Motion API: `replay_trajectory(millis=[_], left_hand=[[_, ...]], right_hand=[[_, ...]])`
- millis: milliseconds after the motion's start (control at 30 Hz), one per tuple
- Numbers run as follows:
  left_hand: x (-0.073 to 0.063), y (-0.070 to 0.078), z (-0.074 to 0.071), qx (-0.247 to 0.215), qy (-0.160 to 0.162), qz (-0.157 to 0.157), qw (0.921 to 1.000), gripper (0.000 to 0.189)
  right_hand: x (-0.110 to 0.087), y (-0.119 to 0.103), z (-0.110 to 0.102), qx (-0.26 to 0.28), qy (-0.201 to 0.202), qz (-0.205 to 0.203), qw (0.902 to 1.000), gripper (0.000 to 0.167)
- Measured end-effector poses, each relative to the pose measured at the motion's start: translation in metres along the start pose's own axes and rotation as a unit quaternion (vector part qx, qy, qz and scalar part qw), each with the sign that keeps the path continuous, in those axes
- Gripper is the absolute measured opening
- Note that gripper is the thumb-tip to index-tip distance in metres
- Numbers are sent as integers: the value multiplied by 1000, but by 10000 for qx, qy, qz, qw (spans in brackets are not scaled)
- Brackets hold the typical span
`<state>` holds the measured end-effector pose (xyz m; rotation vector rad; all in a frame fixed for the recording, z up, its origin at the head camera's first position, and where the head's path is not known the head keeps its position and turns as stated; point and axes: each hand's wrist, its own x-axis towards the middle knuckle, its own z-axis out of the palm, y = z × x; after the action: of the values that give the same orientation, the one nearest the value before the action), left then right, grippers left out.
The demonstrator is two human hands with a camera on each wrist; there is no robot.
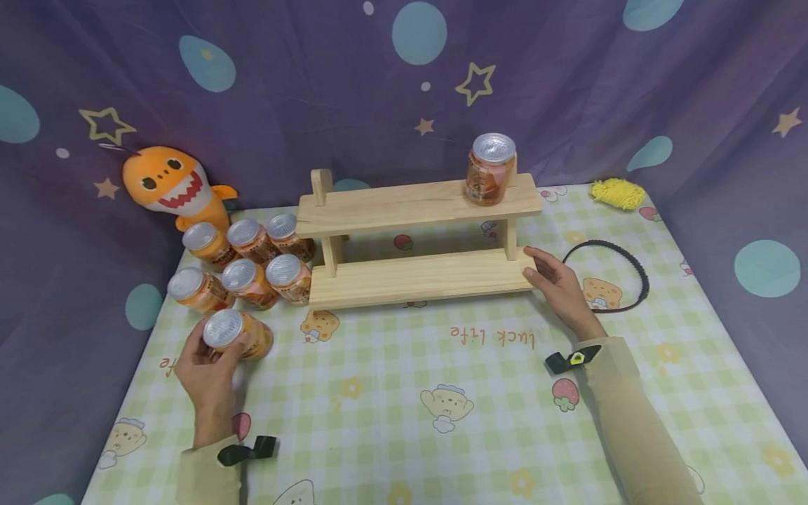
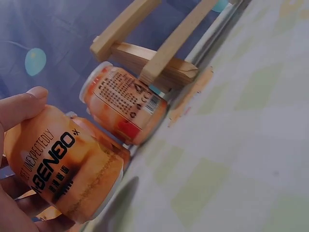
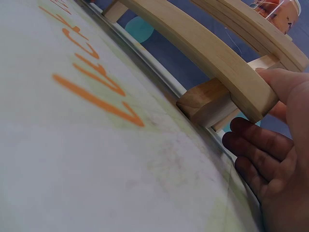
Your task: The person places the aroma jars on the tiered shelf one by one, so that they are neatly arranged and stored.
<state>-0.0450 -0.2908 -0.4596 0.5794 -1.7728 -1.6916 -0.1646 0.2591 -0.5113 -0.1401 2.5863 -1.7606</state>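
My left hand [image 1: 207, 368] grips an orange can [image 1: 257, 338] with a silver lid, thumb on one side and fingers round the other. In the left wrist view this can [image 2: 72, 164] tilts, with black lettering on its label. Several similar cans [image 1: 252, 284] stand in two rows just beyond it. A two-tier wooden shelf [image 1: 416, 277] stands at the back middle, with one can [image 1: 489, 175] on the right of its upper board. My right hand [image 1: 560, 289] holds the right end of the lower board; in the right wrist view its fingers [image 3: 263, 145] curl beneath the board.
An orange shark plush [image 1: 173, 182] leans on the purple curtain [image 1: 284, 105] behind the cans. A dark hoop-like band [image 1: 644, 280] lies right of the shelf, and a yellow fuzzy bundle [image 1: 618, 193] sits at the back right. Checked cloth [image 1: 379, 407] covers the table.
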Motion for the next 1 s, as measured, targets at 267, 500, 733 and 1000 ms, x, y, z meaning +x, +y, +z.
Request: replay_trajectory(millis=[267,500,733,1000], left_hand=[[1,15,4,-168,-119,163,9997,60],[0,29,13,-431,-299,256,9983,61],[0,42,23,-222,-399,221,9987,62],[-1,57,37,-268,-619,326,9972,60]], right_hand=[[0,-1,-1,-71,-1,85,9999,55],[1,-1,0,51,-44,87,9999,56],[1,-1,0,106,-60,78,9999,56],[1,-1,-1,145,-82,88,9998,55]])
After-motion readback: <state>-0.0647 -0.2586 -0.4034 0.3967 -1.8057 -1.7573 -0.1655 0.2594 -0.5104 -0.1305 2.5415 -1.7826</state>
